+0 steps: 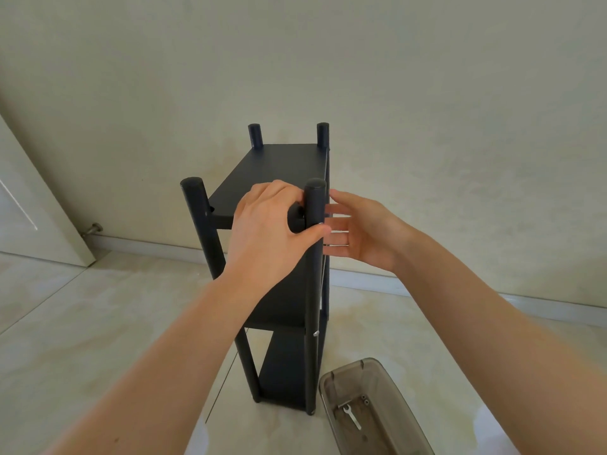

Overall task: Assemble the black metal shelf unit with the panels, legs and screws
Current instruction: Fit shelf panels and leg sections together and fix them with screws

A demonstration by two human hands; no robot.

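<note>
The black metal shelf unit (279, 165) stands upright on the floor, with three panels fixed between four round legs. My left hand (266, 234) curls round the near right leg (314, 290) at the top panel's corner, thumb pressed on the leg's front. My right hand (358, 231) is just right of that leg with fingers straight, their tips behind the leg at the corner. A silver screw (316, 333) shows on the same leg at the middle panel. What the fingertips touch behind the leg is hidden.
A clear smoky plastic tray (394, 389) lies on the tiled floor right of the shelf's foot, holding a small silver wrench (352, 418) and a few screws (364, 399). A wall stands close behind. A door (29, 205) with a doorstop (93, 229) is at the left.
</note>
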